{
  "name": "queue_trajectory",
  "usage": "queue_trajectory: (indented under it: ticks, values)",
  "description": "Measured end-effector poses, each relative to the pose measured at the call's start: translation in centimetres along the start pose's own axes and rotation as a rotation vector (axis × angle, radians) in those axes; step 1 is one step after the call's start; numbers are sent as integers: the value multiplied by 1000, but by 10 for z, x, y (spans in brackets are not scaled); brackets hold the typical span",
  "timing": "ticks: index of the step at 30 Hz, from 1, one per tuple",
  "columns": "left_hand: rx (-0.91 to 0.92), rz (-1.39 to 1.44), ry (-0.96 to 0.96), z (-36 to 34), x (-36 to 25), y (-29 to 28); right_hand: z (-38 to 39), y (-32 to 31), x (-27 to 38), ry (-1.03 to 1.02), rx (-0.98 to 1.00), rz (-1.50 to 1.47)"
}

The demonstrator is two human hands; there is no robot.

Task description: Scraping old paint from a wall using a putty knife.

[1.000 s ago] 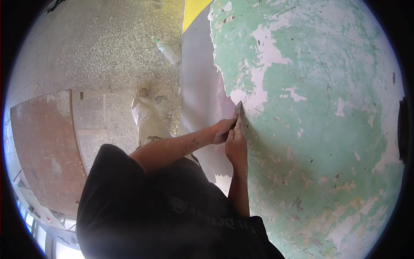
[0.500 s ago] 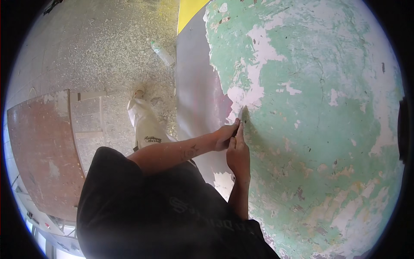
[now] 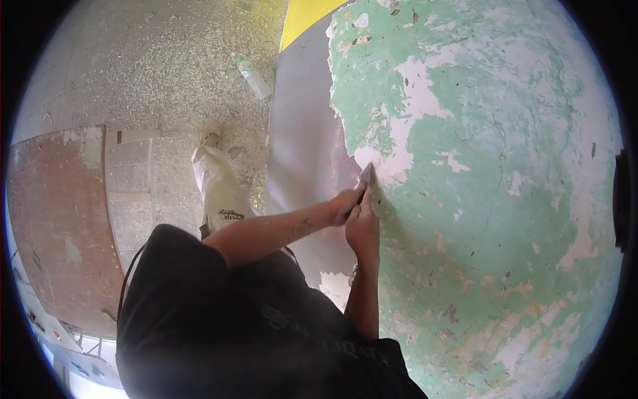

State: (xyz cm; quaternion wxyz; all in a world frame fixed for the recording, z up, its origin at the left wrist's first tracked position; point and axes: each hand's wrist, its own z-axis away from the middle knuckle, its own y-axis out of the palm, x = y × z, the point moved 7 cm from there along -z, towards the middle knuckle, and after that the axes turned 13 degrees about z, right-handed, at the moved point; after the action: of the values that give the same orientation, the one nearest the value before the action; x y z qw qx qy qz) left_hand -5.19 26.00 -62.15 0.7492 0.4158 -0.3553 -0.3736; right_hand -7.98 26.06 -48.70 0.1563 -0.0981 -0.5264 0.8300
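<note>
A scraper (image 3: 367,175) with a pale metal blade is pressed to the wall, its tip at the lower edge of a bare white patch (image 3: 365,157). My left hand (image 3: 343,207) is closed around its handle. My right hand (image 3: 362,225) is closed on the same handle from below and to the right, and the fingers of both hands overlap there. Most of the handle is hidden by them. Around the blade the wall (image 3: 478,199) shows worn green paint with white patches. Left of the ragged edge lies a smooth grey paint layer (image 3: 302,126), reddish close to the blade.
A clear plastic bottle (image 3: 253,78) lies on the floor by the wall's base. Paint flakes (image 3: 173,60) litter the floor. To the left stands a reddish-brown board (image 3: 60,219) beside a pale frame (image 3: 129,197). A yellow painted area (image 3: 306,18) tops the grey layer.
The view has shifted a little, so the wall's patches sit further right. Both hands have moved slightly with the scraper, whose tip now meets the white patch's lower edge.
</note>
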Motion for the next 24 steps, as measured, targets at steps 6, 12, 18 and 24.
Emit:
queue_trajectory:
  ticks: [6,12,18,24]
  values:
    - [-63,31,31,1,2,0,-8,0,4,-1,76,70]
    - [4,101,6,-11,-4,-7,-20,11,-2,-75,10,15]
    - [-162,-86,67,-12,-16,-21,-36,25,-4,-232,-115,59]
    - [-117,31,-27,20,-3,19,-1,-13,14,3,81,-12]
